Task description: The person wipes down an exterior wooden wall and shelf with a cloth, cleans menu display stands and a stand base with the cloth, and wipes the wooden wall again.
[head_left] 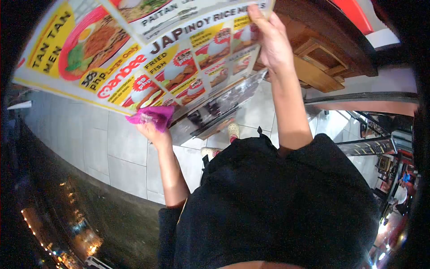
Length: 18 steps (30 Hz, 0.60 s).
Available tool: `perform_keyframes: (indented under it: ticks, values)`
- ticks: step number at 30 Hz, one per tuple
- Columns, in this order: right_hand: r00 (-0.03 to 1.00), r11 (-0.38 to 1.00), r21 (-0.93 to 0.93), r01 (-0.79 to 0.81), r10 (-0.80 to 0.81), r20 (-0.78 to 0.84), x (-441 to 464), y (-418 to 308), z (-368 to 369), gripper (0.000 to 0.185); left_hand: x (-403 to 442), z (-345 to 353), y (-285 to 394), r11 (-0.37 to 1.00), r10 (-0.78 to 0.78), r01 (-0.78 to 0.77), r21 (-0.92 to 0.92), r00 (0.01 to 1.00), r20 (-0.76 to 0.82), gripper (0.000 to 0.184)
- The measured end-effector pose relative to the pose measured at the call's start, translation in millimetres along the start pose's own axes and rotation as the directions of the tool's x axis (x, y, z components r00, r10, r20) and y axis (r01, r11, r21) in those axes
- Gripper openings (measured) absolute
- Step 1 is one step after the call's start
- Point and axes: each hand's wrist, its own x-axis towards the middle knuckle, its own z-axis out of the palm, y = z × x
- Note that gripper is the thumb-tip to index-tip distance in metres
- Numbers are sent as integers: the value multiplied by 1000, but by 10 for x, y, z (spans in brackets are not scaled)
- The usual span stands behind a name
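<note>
A large printed menu board (179, 58) with food pictures, yellow panels and price bursts fills the upper left of the head view, tilted. Its right edge is gripped by my right hand (274, 40), thumb on the printed face. At the lower edge, my left hand (154, 133) is closed on a magenta cloth (154, 117), which is bunched against the board's bottom edge. Part of the left fingers is hidden by the cloth. Below the board, a second dark board with faint pictures (215, 110) stands close by.
Brown wooden furniture (318, 49) is at the upper right, with a red object (356, 13) above it. Grey floor tiles (127, 157) lie left, beside darker ground (112, 215). My shoes (234, 131) show below the board. A black-framed rack (367, 147) stands at the right.
</note>
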Motion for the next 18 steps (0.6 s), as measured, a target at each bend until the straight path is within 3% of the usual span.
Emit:
perform_keyframes:
  ticks: [1,2,4,5,6,7,8,10,11,12,14,18]
  values:
    - [998,998,46,46,-44,-55,-94,-62,71,27,22,76,-2,991,-24,13,-133,996,-81,29]
    - [997,996,67,59,-55,-58,-131,-125,63,24,67,144,71,989,-27,17,-150,997,-67,28]
    - [964,975,14,221,-216,-157,-304,-252,146,23,165,40,21,997,19,-6,-76,986,168,27]
    - [983,989,-21,145,-146,-110,-370,-144,63,24,206,-25,-179,915,260,-296,274,952,160,26]
    - [980,982,6,189,-189,-65,-440,-165,59,26,259,20,-143,917,274,-304,257,950,148,28]
    - [973,972,37,231,-231,-19,-512,-198,77,27,311,31,-120,939,222,-261,222,957,187,28]
    - [944,974,-77,211,-224,-242,-538,-205,158,28,395,64,-138,966,169,-206,155,960,225,29]
    - [908,956,-125,265,-291,-301,-607,-286,342,32,572,133,-171,998,58,-60,-4,951,305,29]
    - [912,957,-125,263,-289,-292,-624,-335,383,32,656,216,-178,993,103,-84,-83,960,262,30]
    - [916,960,-120,254,-278,-290,-547,-353,318,33,785,327,-217,989,-22,73,-128,931,363,34]
    - [882,963,-162,216,-264,-390,-601,-334,345,34,892,461,-280,991,124,-103,-81,933,337,39]
    - [790,934,-251,254,-351,-503,-651,-229,333,32,987,640,-318,990,139,-120,-71,894,427,43]
